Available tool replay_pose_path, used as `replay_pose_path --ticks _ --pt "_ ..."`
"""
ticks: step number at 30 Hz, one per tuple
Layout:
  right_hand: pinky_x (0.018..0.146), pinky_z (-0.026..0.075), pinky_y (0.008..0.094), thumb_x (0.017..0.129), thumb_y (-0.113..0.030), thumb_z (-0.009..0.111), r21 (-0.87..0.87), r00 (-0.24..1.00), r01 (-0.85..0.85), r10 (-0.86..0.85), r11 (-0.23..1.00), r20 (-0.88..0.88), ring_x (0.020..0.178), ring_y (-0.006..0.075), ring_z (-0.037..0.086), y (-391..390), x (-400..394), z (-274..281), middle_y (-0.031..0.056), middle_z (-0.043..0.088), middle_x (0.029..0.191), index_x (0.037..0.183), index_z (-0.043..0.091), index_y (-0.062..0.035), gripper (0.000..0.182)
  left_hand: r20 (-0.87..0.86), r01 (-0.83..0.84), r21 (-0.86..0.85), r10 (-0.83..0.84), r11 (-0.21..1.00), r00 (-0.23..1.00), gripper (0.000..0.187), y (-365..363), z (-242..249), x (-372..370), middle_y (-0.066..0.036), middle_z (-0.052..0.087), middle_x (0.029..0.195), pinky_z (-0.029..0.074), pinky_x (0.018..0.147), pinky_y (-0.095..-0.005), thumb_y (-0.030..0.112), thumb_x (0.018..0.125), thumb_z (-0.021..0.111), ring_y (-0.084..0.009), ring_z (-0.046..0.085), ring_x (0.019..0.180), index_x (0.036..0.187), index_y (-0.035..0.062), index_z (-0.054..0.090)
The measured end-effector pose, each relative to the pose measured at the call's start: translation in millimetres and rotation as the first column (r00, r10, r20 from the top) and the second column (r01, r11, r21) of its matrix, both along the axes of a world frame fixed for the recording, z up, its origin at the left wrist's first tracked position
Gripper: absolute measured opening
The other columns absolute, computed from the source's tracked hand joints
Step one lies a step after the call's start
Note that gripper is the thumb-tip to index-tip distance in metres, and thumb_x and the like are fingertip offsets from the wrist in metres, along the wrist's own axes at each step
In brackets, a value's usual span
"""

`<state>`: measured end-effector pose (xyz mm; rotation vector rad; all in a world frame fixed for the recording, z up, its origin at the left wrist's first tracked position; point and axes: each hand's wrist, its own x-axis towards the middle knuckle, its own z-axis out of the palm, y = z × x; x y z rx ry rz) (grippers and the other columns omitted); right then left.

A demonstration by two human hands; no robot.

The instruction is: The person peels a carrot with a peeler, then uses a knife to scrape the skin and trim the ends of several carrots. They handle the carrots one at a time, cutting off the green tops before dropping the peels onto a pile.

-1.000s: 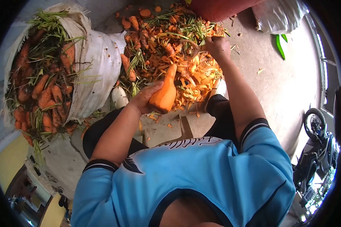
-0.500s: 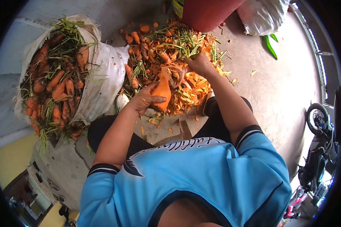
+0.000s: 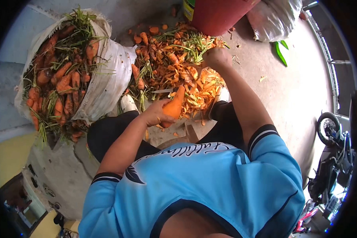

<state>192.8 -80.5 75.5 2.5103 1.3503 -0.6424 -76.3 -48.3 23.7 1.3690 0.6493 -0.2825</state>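
Note:
A smooth orange carrot (image 3: 173, 106) lies in my left hand (image 3: 158, 113), whose fingers wrap round its thick end, the narrow end pointing up and away. My right hand (image 3: 218, 58) is over the right side of the peelings, closed, its fingertips hidden; what it holds, if anything, does not show. Orange peelings (image 3: 198, 87) and green stems (image 3: 196, 49) are heaped on the floor beyond my knees. A thin blade (image 3: 163, 91) shows just beyond the carrot.
A white sack (image 3: 114, 75) full of unpeeled carrots (image 3: 63, 85) lies open at the left. A red container (image 3: 220, 16) stands beyond the heap, with a pale bag (image 3: 275, 20) beside it. Green leaves (image 3: 281, 53) lie on the floor; a motorcycle (image 3: 331, 154) is at the right.
My right hand has moved right and slightly away from the carrot. My left hand has shifted a little nearer my body, and the carrot now leans to the right.

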Motion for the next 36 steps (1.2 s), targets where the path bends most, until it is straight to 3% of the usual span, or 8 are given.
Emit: replay_pose_path --ticks 9,12,18,21,22,24,32,36 --pt "0.065 0.05 0.0302 0.072 -0.034 0.057 -0.012 0.999 0.037 -0.038 0.999 -0.023 0.072 0.0166 0.061 30.6 -25.0 -21.6 0.0036 0.062 0.073 0.074 0.067 -0.0145 0.022 0.01 0.0 0.194 -0.002 0.981 1.0 0.067 23.1 -30.5 0.1 -0.007 0.057 0.096 0.046 0.074 -0.028 0.008 0.054 0.075 -0.0151 0.056 0.084 0.114 -0.0016 0.046" --pt "0.064 0.049 0.0322 0.07 -0.036 0.058 0.148 0.97 0.239 -0.243 0.96 0.013 0.069 0.0214 0.061 43.0 -11.1 -26.7 0.0062 0.063 0.072 0.075 0.066 -0.0132 0.025 0.046 -0.072 -0.065 0.075 0.995 0.996 0.065 30.6 -34.5 -3.0 -0.008 0.056 0.097 0.045 0.077 -0.0287 0.007 0.056 0.073 -0.0153 0.056 0.085 0.114 -0.0016 0.046" --pt "0.064 0.049 0.0325 0.074 -0.038 0.05 0.282 0.972 -0.089 0.144 0.955 -0.183 0.065 0.0236 0.06 35.9 -33.4 -61.1 0.0094 0.062 0.069 0.071 0.065 -0.0131 0.03 0.169 -0.12 -0.461 0.22 0.879 0.961 0.062 44.9 -40.7 -5.0 -0.008 0.055 0.098 0.045 0.076 -0.0286 0.012 0.057 0.072 -0.0153 0.055 0.085 0.112 -0.0025 0.047" --pt "0.06 0.049 0.0295 0.074 -0.038 0.052 0.2 0.968 0.152 -0.104 0.968 -0.23 0.063 0.0147 0.06 39.7 4.3 -68.4 0.0031 0.062 0.066 0.069 0.066 -0.0178 0.026 0.158 -0.149 -0.598 0.297 0.788 0.942 0.065 42.6 -39.6 -4.1 -0.007 0.055 0.098 0.044 0.078 -0.0279 0.013 0.058 0.072 -0.0151 0.054 0.086 0.115 -0.0026 0.044" --pt "0.058 0.049 0.03 0.073 -0.038 0.053 0.14 0.982 0.17 -0.179 0.975 0.056 0.062 0.014 0.06 44.1 11.5 -69.4 0.001 0.062 0.064 0.068 0.067 -0.0181 0.025 0.162 -0.144 -0.622 0.307 0.77 0.938 0.066 42.2 -37.8 -3.3 -0.007 0.055 0.098 0.044 0.078 -0.0279 0.012 0.058 0.071 -0.0154 0.054 0.086 0.115 -0.0025 0.043" --pt "0.057 0.049 0.0305 0.074 -0.04 0.053 0.263 0.919 0.391 -0.359 0.882 -0.165 0.061 0.015 0.06 40.2 15.2 -63.0 0.0013 0.061 0.061 0.069 0.066 -0.0153 0.028 0.173 -0.133 -0.667 0.327 0.733 0.929 0.067 41.9 -34.9 -1.7 -0.007 0.054 0.098 0.043 0.079 -0.028 0.012 0.058 0.071 -0.0158 0.054 0.087 0.117 -0.0023 0.042" --pt "0.067 0.049 0.0367 0.073 -0.036 0.048 0.315 0.942 -0.019 0.122 0.949 -0.312 0.062 0.0297 0.059 30.0 -50.8 -61.4 0.0149 0.06 0.064 0.064 0.064 -0.0058 0.035 0.141 -0.145 -0.503 0.246 0.852 0.959 0.064 43.8 -31.2 5.8 -0.006 0.054 0.099 0.044 0.079 -0.0288 0.015 0.058 0.072 -0.0155 0.054 0.088 0.114 -0.0007 0.045" --pt "0.069 0.049 0.0365 0.074 -0.033 0.045 0.213 0.957 0.099 -0.034 0.972 -0.289 0.068 0.0263 0.061 35.0 -32.9 -72.4 0.0136 0.061 0.071 0.072 0.066 -0.0104 0.031 0.139 -0.134 -0.489 0.229 0.862 0.963 0.063 40.6 -35.4 6.7 -0.005 0.055 0.096 0.043 0.078 -0.0282 0.013 0.057 0.073 -0.0143 0.053 0.087 0.112 0.0006 0.046"
